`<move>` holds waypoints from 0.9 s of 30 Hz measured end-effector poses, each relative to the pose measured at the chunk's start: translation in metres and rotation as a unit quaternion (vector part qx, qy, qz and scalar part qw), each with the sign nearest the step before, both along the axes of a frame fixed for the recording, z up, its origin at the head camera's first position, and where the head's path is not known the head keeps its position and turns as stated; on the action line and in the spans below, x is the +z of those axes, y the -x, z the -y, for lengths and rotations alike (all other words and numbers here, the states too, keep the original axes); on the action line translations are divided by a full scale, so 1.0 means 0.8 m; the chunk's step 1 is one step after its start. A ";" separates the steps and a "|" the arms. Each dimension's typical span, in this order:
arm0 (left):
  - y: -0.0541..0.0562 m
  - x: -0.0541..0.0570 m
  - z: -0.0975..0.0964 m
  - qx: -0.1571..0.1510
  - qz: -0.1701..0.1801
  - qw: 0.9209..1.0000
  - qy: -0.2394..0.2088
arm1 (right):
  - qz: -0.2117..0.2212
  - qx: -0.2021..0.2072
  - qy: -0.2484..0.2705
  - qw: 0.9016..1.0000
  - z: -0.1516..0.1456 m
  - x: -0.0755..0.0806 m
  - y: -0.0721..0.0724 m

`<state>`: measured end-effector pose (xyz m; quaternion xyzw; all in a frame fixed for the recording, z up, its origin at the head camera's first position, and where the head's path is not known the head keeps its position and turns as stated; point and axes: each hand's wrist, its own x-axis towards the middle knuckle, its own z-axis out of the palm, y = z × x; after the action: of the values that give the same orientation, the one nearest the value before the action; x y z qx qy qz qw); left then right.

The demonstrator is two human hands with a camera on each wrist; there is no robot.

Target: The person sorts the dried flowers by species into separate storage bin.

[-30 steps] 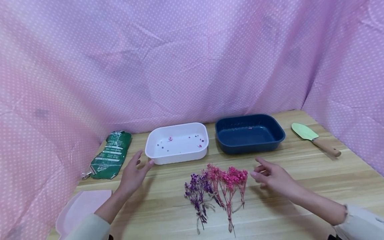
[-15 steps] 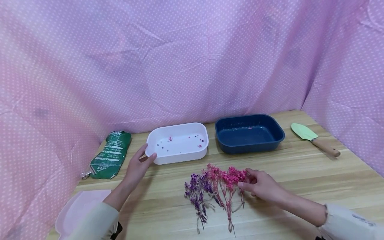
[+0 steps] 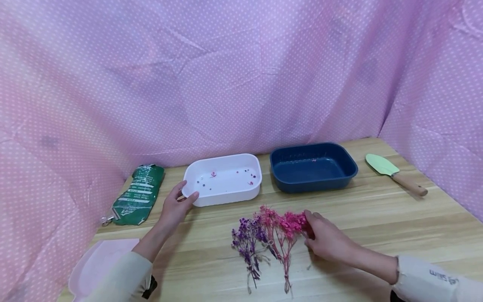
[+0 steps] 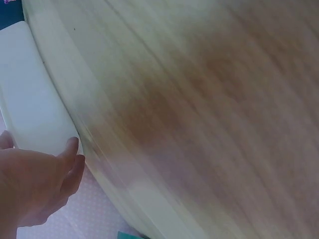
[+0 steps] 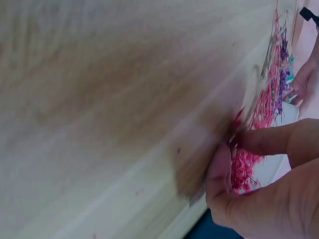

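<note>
Pinching bright-pink, thin-stemmed dried flowers (image 3: pixel 292 224) at right edge with right hand (image 3: pixel 326 239), the nearer one. Lying lengthwise near-far, blooms far, nearer than and right of white rounded-rectangular plastic tray (image 3: pixel 228 197). Gripping tray's near-left corner with left hand (image 3: pixel 175 212).

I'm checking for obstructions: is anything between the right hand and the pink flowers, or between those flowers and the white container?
Nothing visible: the right hand pinches the pink flowers at their right edge, and only bare tabletop shows between them and the white container. Purple flowers lie alongside, to the left.
</note>
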<state>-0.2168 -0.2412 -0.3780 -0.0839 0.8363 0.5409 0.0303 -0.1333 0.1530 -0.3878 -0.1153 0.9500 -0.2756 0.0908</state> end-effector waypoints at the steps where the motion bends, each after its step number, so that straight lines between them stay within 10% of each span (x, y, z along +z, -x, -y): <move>1: 0.000 0.000 0.000 0.000 0.002 1.000 -0.001 | -0.005 0.005 0.001 1.000 -0.002 0.000 0.001; 14: 0.000 0.000 0.001 -0.004 0.006 1.000 -0.012 | -0.015 -0.030 0.126 0.991 -0.034 0.032 0.017; 27: 0.000 0.000 -0.001 0.001 0.005 1.000 -0.013 | 0.101 -0.106 0.301 0.942 -0.016 0.048 0.029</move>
<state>-0.2168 -0.2403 -0.3780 -0.0869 0.8288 0.5516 0.0347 -0.1562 0.1659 -0.3493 -0.0076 0.8155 -0.5667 0.1174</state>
